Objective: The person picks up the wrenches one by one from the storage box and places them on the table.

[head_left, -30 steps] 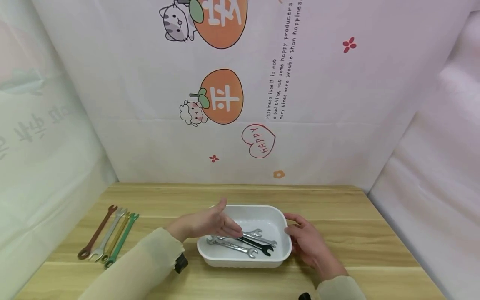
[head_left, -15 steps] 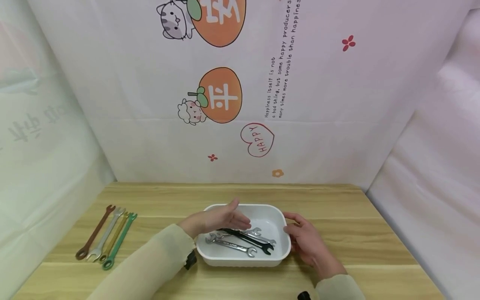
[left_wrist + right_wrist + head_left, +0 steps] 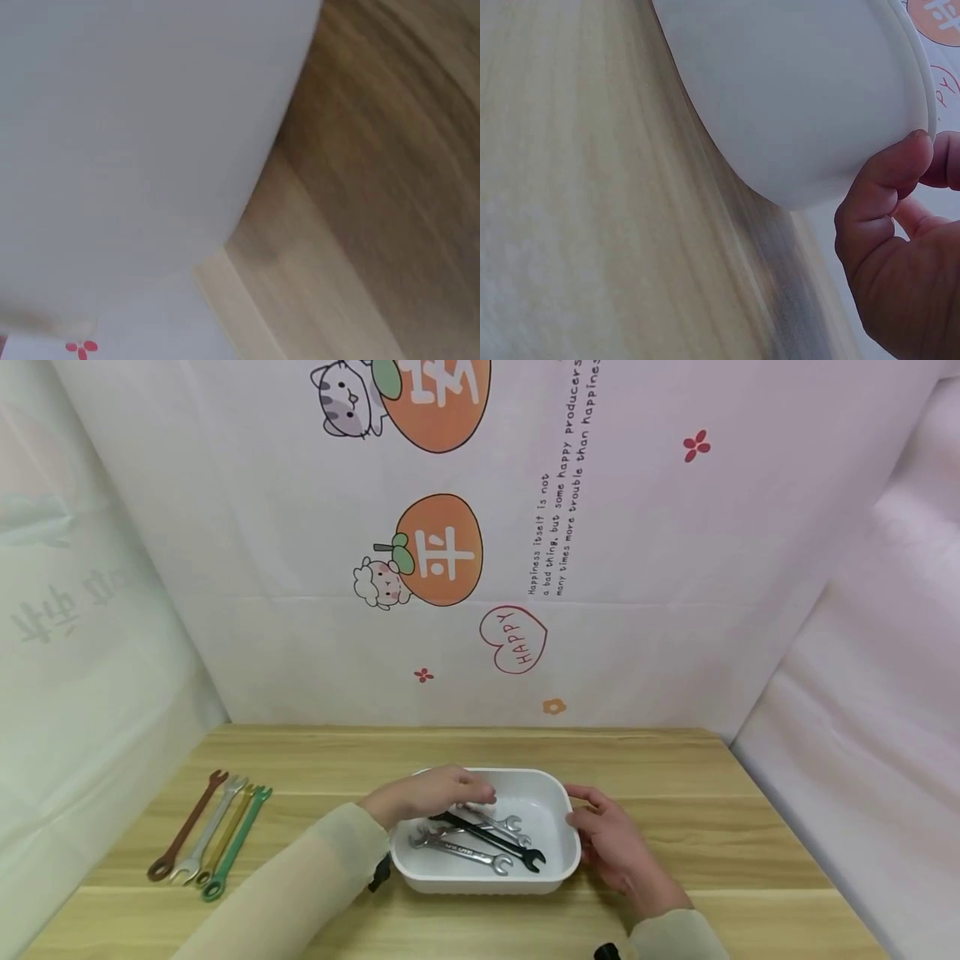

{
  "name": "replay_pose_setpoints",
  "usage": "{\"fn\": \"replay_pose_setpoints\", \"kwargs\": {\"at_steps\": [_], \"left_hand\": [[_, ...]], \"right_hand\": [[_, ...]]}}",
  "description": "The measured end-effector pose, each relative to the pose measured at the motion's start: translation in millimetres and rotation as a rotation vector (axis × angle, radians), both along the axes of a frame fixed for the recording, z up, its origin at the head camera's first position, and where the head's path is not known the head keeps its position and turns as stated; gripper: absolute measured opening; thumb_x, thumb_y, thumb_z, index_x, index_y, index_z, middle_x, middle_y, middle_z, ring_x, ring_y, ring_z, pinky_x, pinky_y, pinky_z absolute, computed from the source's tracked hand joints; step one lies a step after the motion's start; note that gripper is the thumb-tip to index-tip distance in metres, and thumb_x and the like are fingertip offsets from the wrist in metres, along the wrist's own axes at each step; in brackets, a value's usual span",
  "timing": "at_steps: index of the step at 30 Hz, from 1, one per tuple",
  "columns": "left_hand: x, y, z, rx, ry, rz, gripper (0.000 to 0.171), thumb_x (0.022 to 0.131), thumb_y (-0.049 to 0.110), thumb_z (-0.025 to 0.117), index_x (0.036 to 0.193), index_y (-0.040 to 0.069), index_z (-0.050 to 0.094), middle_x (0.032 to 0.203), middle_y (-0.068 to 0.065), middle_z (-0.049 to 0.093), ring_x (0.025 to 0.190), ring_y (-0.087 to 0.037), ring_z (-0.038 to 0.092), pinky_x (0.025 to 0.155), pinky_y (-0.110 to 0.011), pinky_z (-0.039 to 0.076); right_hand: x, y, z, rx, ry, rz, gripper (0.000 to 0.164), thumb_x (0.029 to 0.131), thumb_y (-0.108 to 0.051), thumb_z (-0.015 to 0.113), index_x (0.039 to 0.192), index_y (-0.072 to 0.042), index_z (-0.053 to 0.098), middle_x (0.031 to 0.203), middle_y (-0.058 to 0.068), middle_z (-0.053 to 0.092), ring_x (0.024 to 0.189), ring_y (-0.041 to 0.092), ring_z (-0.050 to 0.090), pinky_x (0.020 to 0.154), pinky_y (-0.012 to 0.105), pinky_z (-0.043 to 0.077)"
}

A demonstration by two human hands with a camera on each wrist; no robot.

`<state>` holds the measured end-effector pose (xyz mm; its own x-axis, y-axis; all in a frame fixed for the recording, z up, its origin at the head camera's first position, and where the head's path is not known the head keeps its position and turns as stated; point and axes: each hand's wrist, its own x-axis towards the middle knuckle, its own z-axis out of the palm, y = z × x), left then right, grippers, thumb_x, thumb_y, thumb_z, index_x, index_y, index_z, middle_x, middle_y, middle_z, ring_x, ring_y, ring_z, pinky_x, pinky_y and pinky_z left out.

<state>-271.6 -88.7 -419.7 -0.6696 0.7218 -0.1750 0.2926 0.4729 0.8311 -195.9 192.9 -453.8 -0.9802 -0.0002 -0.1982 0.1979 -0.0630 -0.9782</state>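
A white basin (image 3: 487, 886) on the table contains several wrenches. A black open-end wrench (image 3: 498, 837) lies across silver ones, with a silver wrench (image 3: 468, 852) nearest the front wall. My left hand (image 3: 431, 793) reaches over the basin's left rim, back of the hand up, fingers lowered above the silver wrenches; whether they grip one is hidden. In the left wrist view only the basin's outer wall (image 3: 135, 135) and the table show clearly. My right hand (image 3: 618, 847) holds the basin's right end, its thumb (image 3: 889, 169) at the rim in the right wrist view.
On the left of the wooden table (image 3: 720, 827) lie a red-brown wrench (image 3: 187, 827), a silver wrench (image 3: 210, 831), a gold wrench (image 3: 227, 835) and a green wrench (image 3: 238, 843), side by side. A printed white cloth (image 3: 637, 610) hangs behind the table.
My left hand has moved right and turned from palm sideways to back up, uncovering more of the black wrench. A silver wrench under it has shifted slightly left. My right hand stays on the basin.
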Motion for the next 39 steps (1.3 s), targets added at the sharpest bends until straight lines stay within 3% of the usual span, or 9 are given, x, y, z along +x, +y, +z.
{"fn": "replay_pose_setpoints", "kwargs": {"at_steps": [2, 4, 13, 16, 20, 24, 33, 36, 39], "left_hand": [[-2.0, 4, -3.4, -0.029, 0.074, -0.020, 0.045, 0.101, 0.036, 0.056, 0.139, 0.011, 0.059, 0.128, 0.009, 0.064, 0.123, -0.009, 0.054, 0.110, -0.039, 0.035], [-3.3, 6, -7.5, -0.053, 0.100, -0.035, 0.048, 0.098, 0.028, 0.063, 0.143, 0.013, 0.056, 0.129, 0.012, 0.063, 0.122, -0.005, 0.053, 0.109, -0.035, 0.036], [-5.9, 5, -21.5, -0.099, 0.154, -0.014, 0.048, 0.095, 0.008, 0.066, 0.141, 0.012, 0.057, 0.120, 0.014, 0.068, 0.115, -0.001, 0.056, 0.101, -0.026, 0.042], [-5.0, 6, -24.9, -0.117, 0.214, -0.014, 0.047, 0.091, 0.002, 0.069, 0.137, 0.011, 0.060, 0.113, 0.014, 0.070, 0.109, 0.000, 0.059, 0.096, -0.025, 0.045], [-4.2, 7, -27.0, -0.162, 0.295, -0.009, 0.046, 0.089, 0.001, 0.070, 0.133, 0.012, 0.064, 0.102, 0.016, 0.071, 0.099, 0.002, 0.062, 0.091, -0.024, 0.048], [-4.0, 7, -26.8, -0.193, 0.325, -0.003, 0.041, 0.090, 0.003, 0.071, 0.130, 0.012, 0.066, 0.096, 0.017, 0.070, 0.093, 0.002, 0.062, 0.090, -0.025, 0.048], [-5.8, 8, -26.4, -0.226, 0.511, -0.082, 0.040, 0.090, -0.002, 0.065, 0.128, 0.011, 0.068, 0.093, 0.014, 0.069, 0.090, -0.002, 0.061, 0.087, -0.023, 0.048], [-5.4, 8, -26.1, -0.215, 0.522, -0.069, 0.046, 0.089, -0.004, 0.063, 0.132, 0.015, 0.066, 0.097, 0.013, 0.067, 0.087, -0.005, 0.059, 0.082, -0.023, 0.048], [-2.6, 8, -21.6, -0.210, 0.482, -0.018, 0.051, 0.091, -0.002, 0.061, 0.136, 0.021, 0.063, 0.101, 0.014, 0.064, 0.083, -0.006, 0.057, 0.076, -0.024, 0.049]], "right_hand": [[-0.2, 0, 0.0, 0.001, 0.000, 0.000, 0.047, 0.093, 0.000, 0.056, 0.139, -0.007, 0.053, 0.101, 0.017, 0.063, 0.071, 0.020, 0.053, 0.051, 0.025, 0.044], [-0.4, 1, 0.2, 0.001, 0.000, 0.000, 0.047, 0.094, 0.000, 0.056, 0.140, -0.007, 0.053, 0.101, 0.016, 0.063, 0.071, 0.020, 0.053, 0.052, 0.025, 0.045], [0.0, 0, 0.3, 0.004, -0.002, -0.011, 0.046, 0.093, 0.001, 0.057, 0.139, -0.007, 0.054, 0.100, 0.017, 0.065, 0.071, 0.020, 0.053, 0.052, 0.025, 0.043], [0.7, 0, 1.1, 0.011, 0.000, -0.006, 0.046, 0.094, -0.001, 0.057, 0.139, -0.007, 0.053, 0.102, 0.017, 0.064, 0.073, 0.021, 0.053, 0.052, 0.025, 0.044], [1.0, 0, 1.3, 0.019, 0.002, -0.010, 0.046, 0.095, -0.002, 0.058, 0.140, -0.007, 0.053, 0.103, 0.017, 0.064, 0.074, 0.021, 0.054, 0.053, 0.026, 0.044], [0.2, 0, 0.6, 0.018, -0.003, -0.014, 0.046, 0.095, -0.002, 0.058, 0.140, -0.008, 0.053, 0.105, 0.017, 0.064, 0.076, 0.022, 0.055, 0.053, 0.026, 0.045], [-0.5, 0, -0.2, 0.014, 0.001, -0.011, 0.046, 0.095, -0.002, 0.057, 0.140, -0.008, 0.053, 0.105, 0.018, 0.064, 0.076, 0.022, 0.055, 0.054, 0.026, 0.045], [-0.9, 0, -0.1, 0.008, 0.000, -0.008, 0.046, 0.094, -0.001, 0.057, 0.140, -0.008, 0.053, 0.105, 0.018, 0.064, 0.076, 0.022, 0.055, 0.054, 0.026, 0.046], [-0.4, 0, -0.1, 0.006, -0.001, -0.007, 0.046, 0.094, -0.001, 0.057, 0.140, -0.008, 0.053, 0.105, 0.018, 0.064, 0.076, 0.023, 0.056, 0.055, 0.027, 0.047]]}}
